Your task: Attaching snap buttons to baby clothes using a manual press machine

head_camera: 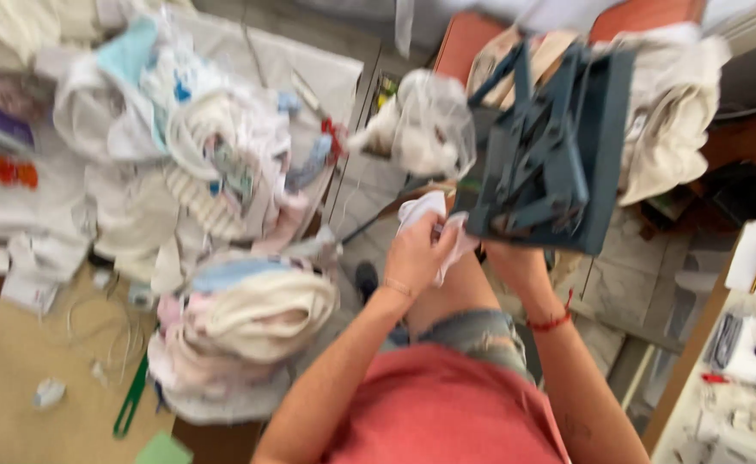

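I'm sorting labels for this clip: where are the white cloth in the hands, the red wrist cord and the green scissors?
white cloth (423, 209), head view, upper fold.
red wrist cord (551, 323), head view, band's middle.
green scissors (131, 402), head view, handle.

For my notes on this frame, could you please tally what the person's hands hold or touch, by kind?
White cloth piece, in the left hand: 1
Grey-blue plastic frame, above the right hand: 1
Total: 2
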